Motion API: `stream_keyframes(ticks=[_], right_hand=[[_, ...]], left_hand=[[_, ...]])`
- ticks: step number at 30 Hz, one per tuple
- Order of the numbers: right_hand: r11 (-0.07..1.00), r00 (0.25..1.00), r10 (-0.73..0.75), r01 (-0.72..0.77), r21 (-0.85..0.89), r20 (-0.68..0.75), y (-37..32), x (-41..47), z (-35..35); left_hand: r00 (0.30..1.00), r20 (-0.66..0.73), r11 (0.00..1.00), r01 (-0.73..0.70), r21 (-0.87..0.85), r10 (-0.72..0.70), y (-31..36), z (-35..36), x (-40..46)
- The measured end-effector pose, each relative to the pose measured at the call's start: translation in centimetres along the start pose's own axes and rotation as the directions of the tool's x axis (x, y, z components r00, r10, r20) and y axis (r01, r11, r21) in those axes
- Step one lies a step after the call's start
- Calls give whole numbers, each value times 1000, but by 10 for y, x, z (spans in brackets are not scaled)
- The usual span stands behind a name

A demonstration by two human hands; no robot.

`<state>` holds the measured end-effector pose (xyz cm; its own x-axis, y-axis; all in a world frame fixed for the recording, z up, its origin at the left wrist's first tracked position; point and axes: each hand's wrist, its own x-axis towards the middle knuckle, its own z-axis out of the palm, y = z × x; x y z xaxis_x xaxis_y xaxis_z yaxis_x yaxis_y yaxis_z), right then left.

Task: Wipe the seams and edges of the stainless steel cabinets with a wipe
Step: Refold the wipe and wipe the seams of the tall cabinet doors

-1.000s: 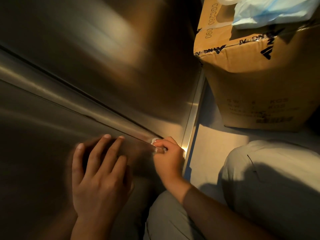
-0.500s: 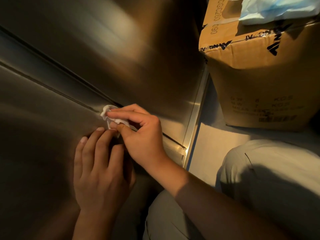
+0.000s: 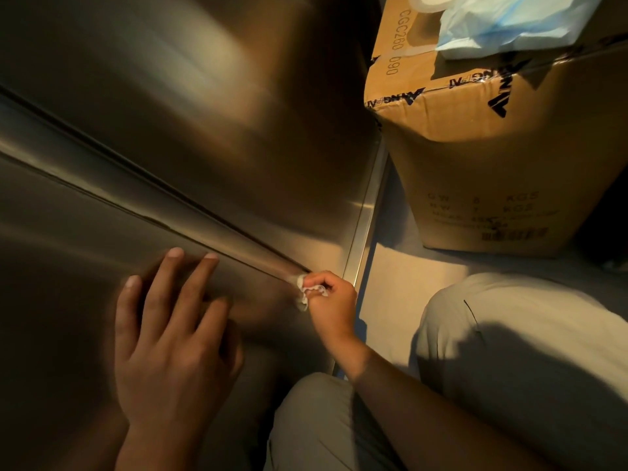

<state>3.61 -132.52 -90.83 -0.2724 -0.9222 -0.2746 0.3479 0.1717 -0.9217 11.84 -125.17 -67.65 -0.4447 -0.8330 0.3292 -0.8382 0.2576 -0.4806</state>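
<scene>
A brushed stainless steel cabinet front (image 3: 210, 107) fills the left and centre. A dark seam (image 3: 190, 202) runs diagonally across it from upper left down to the lower right corner. My right hand (image 3: 331, 305) pinches a small crumpled white wipe (image 3: 302, 294) and holds it against the low right end of that seam, close to the cabinet's bright vertical edge strip (image 3: 365, 226). My left hand (image 3: 170, 338) lies flat on the lower panel with fingers spread, just below the seam.
A taped brown cardboard box (image 3: 492, 158) stands right of the cabinet on the pale floor (image 3: 404, 283), with light blue plastic wrapping (image 3: 503, 25) on top. My knees in light trousers (image 3: 516, 351) fill the lower right.
My right hand slid the wipe down along the seam, from beside my left fingertips to the lower right end near the edge strip. My left hand stayed flat on the panel.
</scene>
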Motion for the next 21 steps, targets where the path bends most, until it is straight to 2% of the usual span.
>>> stream_keyframes(ticks=[6, 9, 17, 21], right_hand=[[962, 980, 197, -200, -184, -37, 60, 6, -31], [950, 979, 199, -205, -238, -49, 60, 5, -30], [994, 999, -28, 30, -107, 27, -28, -17, 1], [970, 963, -236, 225, 95, 128, -100, -31, 21]], left_hand=[[1000, -3, 1000, -26, -4, 26, 1, -3, 1], [999, 14, 999, -33, 2, 33, -1, -3, 1], [1000, 4, 1000, -25, -18, 25, -1, -2, 1], [1000, 3, 1000, -19, 6, 19, -1, 0, 0]])
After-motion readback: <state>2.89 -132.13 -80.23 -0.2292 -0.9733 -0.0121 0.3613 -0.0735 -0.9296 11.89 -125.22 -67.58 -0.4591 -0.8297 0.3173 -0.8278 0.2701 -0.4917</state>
